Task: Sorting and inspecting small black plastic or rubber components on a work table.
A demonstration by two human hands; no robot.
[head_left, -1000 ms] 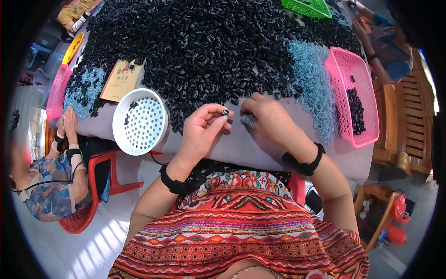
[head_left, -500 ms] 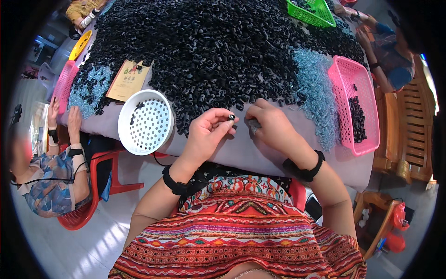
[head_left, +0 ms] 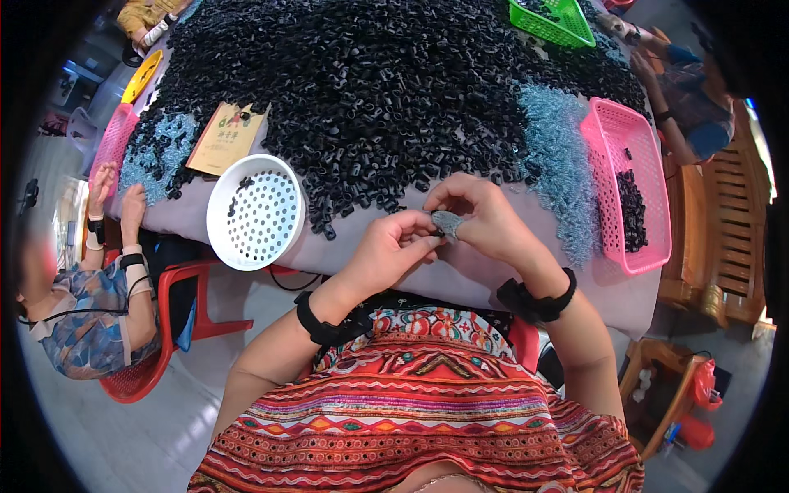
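Pinching fingers: the left hand has thumb and forefinger closed together on a small black piece, mostly hidden by the fingertips.
Right hand: fingers bent around a grey wad; whether they grip it or wear it, I cannot tell.
Black piece: between the two hands, just beside the wad, near the table's front edge; the hands make the middle of my clock.
Heap of black pieces: twelve o'clock, spread thickly over a pale purple tablecloth.
White round basket: nine o'clock, spotted with dark dots, a few black pieces inside.
Booklet: ten o'clock, tan cover, lying just beyond the white round basket.
Clear bluish bits: two o'clock, a long strip beside the heap.
Pink basket: nearly three o'clock, tilted, black pieces gathered in it.
Green basket: one o'clock, at the far side.
Co-worker on a red chair: nearly nine o'clock, both hands raised near the table edge, holding nothing that I can make out.
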